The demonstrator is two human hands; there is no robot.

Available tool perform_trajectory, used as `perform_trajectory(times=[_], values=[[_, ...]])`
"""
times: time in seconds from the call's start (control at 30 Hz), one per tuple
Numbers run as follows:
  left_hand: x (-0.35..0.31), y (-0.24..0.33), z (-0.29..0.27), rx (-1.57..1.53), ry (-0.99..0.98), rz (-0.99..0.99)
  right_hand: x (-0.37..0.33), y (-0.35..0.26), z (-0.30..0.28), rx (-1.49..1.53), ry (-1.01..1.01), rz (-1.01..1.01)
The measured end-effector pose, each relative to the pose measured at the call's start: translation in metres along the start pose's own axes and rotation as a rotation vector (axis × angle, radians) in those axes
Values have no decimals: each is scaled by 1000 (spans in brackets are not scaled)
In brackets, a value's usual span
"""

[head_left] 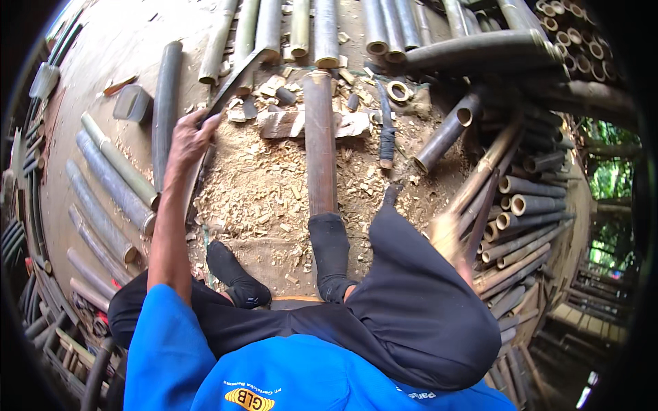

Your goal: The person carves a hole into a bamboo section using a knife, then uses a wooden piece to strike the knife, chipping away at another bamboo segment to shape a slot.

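My left hand (192, 140) is closed around a long-bladed knife (236, 81), its blade slanting up and away to the right. Beside my right knee, my right hand (447, 238) is a pale motion smear, so its fingers and anything in them cannot be made out. Between my feet and the far poles lies a brown bamboo piece (320, 151), its far part across a rough wooden block (281, 126). My dark-socked foot (329, 243) presses against its near end. To its right rests a second knife (386, 127) with a dark wrapped handle.
Wood chips (267, 181) cover the ground around the block. Bamboo poles (113, 171) lie at the left, with more poles (325, 34) ahead. A bamboo stack (534, 205) rises at the right. A plastic tub (132, 104) stands at the far left, and a bamboo ring (398, 91) lies near the second knife.
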State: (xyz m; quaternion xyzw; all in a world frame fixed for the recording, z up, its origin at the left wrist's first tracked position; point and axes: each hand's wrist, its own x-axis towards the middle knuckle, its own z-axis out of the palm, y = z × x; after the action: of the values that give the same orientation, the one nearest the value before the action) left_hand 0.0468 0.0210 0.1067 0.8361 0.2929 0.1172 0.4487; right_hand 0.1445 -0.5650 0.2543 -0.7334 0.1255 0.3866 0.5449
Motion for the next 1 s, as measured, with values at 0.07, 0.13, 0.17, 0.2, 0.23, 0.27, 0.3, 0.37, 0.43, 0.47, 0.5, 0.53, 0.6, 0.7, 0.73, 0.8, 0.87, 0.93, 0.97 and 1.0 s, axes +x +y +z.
perform_trajectory(times=[0.07, 0.13, 0.17, 0.2, 0.23, 0.27, 0.3, 0.37, 0.43, 0.47, 0.5, 0.53, 0.6, 0.7, 0.73, 0.8, 0.87, 0.93, 0.97, 1.0], values=[[2, 11, 12, 50, -100, -60, 18, -1, -11, 20, -46, -49], [11, 21, 36, 81, -142, 37, 48, 9, -30, -180, -28, -98], [19, 22, 40, 107, -193, 71, 67, 11, -12, -225, 43, -240], [25, 21, 41, 138, -250, 102, 85, 3, 10, -343, 114, -339], [29, 23, 45, 142, -262, 85, 101, 1, 21, -345, 78, -149], [36, 29, 45, 220, -276, 146, 107, 6, 27, -344, 68, -139], [41, 34, 46, 298, -293, 208, 114, 13, 33, -386, 36, -150], [56, 50, 57, 315, -346, 179, 121, 15, 40, -487, 3, -178], [61, 51, 63, 303, -367, 204, 138, 35, 45, -557, -58, -208], [64, 50, 63, 300, -375, 200, 141, 37, 44, -579, -68, -212], [70, 49, 63, 336, -452, 226, 143, 39, 41, -604, -80, -209], [74, 49, 64, 371, -530, 254, 145, 38, 30, -448, -36, -204], [76, 53, 70, 413, -547, 294, 141, 6, 37, -273, 14, -207], [79, 55, 77, 449, -700, 169, 148, -36, 50, -17, -65, -180], [81, 50, 79, 445, -700, 168, 154, -45, 51, 18, -72, -216], [83, 40, 83, 441, -659, 297, 157, -63, 50, -28, -102, -222], [83, 34, 87, 441, -647, 315, 158, -74, 56, -66, -97, -255], [83, 33, 90, 454, -642, 333, 157, -81, 62, -75, -97, -241], [83, 32, 90, 447, -653, 339, 155, -87, 66, -119, -102, -260], [83, 30, 90, 441, -665, 346, 153, -91, 70, -161, -106, -279]])
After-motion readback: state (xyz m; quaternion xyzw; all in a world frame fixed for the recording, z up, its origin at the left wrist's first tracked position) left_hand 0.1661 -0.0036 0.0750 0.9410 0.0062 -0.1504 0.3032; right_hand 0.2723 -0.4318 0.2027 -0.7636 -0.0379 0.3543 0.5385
